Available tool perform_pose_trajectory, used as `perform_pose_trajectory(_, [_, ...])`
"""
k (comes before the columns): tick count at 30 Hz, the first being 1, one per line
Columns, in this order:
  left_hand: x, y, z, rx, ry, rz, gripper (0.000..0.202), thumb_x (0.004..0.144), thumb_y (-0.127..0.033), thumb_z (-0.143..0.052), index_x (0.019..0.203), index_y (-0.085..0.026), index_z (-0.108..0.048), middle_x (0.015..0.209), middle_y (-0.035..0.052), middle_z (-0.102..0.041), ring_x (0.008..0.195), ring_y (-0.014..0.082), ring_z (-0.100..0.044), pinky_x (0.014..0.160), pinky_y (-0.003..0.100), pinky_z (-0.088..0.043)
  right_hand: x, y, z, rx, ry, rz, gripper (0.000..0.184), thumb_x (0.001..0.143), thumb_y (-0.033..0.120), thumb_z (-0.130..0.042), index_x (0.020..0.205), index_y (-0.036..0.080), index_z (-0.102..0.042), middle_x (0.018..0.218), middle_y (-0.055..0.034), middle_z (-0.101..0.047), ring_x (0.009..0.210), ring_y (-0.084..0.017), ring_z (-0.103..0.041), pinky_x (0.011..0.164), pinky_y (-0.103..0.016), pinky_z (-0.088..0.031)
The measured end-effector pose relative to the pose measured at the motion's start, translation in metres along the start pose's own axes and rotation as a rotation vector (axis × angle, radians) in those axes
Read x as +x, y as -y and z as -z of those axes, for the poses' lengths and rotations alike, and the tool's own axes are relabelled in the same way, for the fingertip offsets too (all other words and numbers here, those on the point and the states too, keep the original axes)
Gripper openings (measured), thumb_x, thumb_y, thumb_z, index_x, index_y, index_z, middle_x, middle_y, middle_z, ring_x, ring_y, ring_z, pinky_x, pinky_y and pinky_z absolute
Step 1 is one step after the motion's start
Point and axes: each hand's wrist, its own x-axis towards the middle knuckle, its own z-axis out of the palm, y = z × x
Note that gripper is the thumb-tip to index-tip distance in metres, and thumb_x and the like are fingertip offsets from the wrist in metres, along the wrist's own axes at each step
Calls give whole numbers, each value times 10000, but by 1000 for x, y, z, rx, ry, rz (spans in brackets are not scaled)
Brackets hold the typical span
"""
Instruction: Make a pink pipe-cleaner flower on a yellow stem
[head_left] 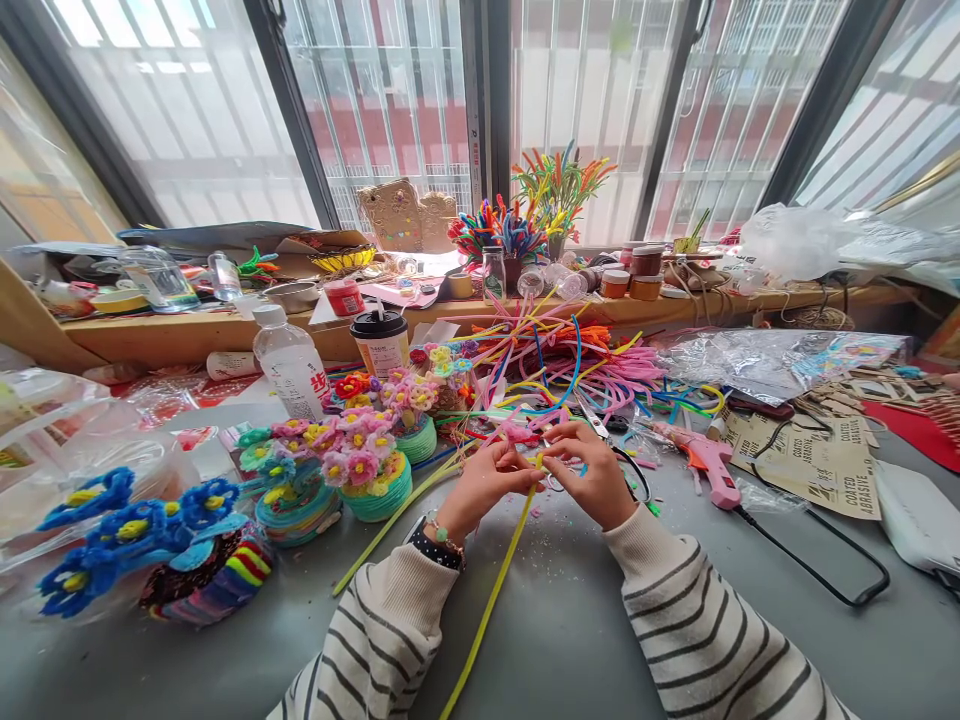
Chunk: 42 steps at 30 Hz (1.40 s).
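Your left hand (480, 487) and right hand (592, 482) meet fingertip to fingertip, each grip pinched tight on the top end of the long yellow-green fuzzy pipe cleaner (495, 590). Its tail trails from the grip toward you across the grey bench (600, 620). You look mid-twist; another turn calls for one hand anchoring while the other rolls.

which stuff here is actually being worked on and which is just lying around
In hand: yellow pipe cleaner, pinched by left hand and right hand.
Lying about: pink glue gun, scissors, water bottle, lidded cup, flower pots, pipe cleaner pile.
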Motion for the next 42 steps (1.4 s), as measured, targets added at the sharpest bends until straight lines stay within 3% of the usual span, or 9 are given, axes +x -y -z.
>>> perform_pose_trajectory(3, [0, -1, 0, -24, -3, -7, 248, 559, -299, -635, 602, -128, -459, 596, 19, -589, 615, 139, -565, 607, 267, -426, 3, -2, 3, 190, 115, -161, 101, 675, 247, -544, 644, 167, -599, 848, -65, -529, 826, -166, -502, 592, -249, -443])
perform_pose_trajectory(9, [-1, -1, 2, -144, 51, 52, 325, 519, -281, -660, 539, -146, -366, 623, 9, -577, 611, 143, -564, 626, 299, -415, 10, -14, 21, 485, 381, -308, 121, 656, 283, -577, 681, 181, -637, 887, -37, -540, 920, -157, -464, 796, -277, -358])
perform_pose_trajectory(14, [-1, 1, 2, -152, 102, 59, 403, 526, -258, -660, 520, -165, -268, 602, 8, -566, 563, 120, -549, 570, 265, -401, 6, -17, 21, 839, 544, -570, 113, 620, 277, -616, 676, 182, -638, 910, -19, -506, 798, -121, -486, 690, -250, -381])
perform_pose_trajectory(17, [-2, 1, 1, -160, 77, 37, 367, 538, -245, -656, 522, -157, -300, 561, -12, -539, 577, 128, -559, 584, 269, -409, 2, -16, 14, 1049, 511, -684, 94, 605, 237, -637, 666, 167, -634, 946, -21, -490, 808, -103, -477, 689, -224, -377])
perform_pose_trajectory(25, [-2, -5, -6, -201, 22, -34, 218, 591, -241, -621, 564, -122, -441, 596, 7, -570, 580, 111, -543, 586, 251, -415, -5, -4, -16, 1453, 246, -711, 64, 603, 227, -648, 643, 195, -609, 910, 9, -544, 729, -80, -497, 619, -209, -388])
perform_pose_trajectory(30, [-3, -4, -5, -309, 2, -35, 236, 593, -212, -618, 567, -139, -395, 637, -15, -561, 598, 89, -531, 592, 228, -401, -1, -6, -7, 1399, 362, -769, 120, 649, 254, -609, 747, 186, -605, 857, -9, -554, 713, -79, -491, 600, -201, -379])
perform_pose_trajectory(33, [-4, -6, -4, -323, 3, -15, 322, 573, -208, -629, 536, -155, -313, 611, -29, -544, 585, 96, -539, 587, 239, -403, 3, -9, 0, 1243, 275, -730, 152, 660, 297, -593, 733, 164, -600, 713, 1, -541, 618, -64, -463, 554, -190, -355])
perform_pose_trajectory(36, [-5, -8, -4, -300, -6, 0, 360, 557, -206, -637, 531, -164, -281, 594, -34, -534, 592, 111, -551, 605, 258, -409, 6, -10, 4, 1018, 162, -637, 212, 668, 354, -569, 632, 145, -570, 559, 31, -475, 482, -37, -374, 467, -177, -286])
perform_pose_trajectory(42, [-5, -7, -4, -268, 22, 25, 370, 550, -217, -642, 535, -167, -276, 567, -42, -510, 573, 109, -545, 628, 283, -418, 8, -8, 9, 581, 285, -382, 307, 723, 421, -466, 580, 149, -466, 475, 57, -353, 430, -49, -287, 423, -205, -204])
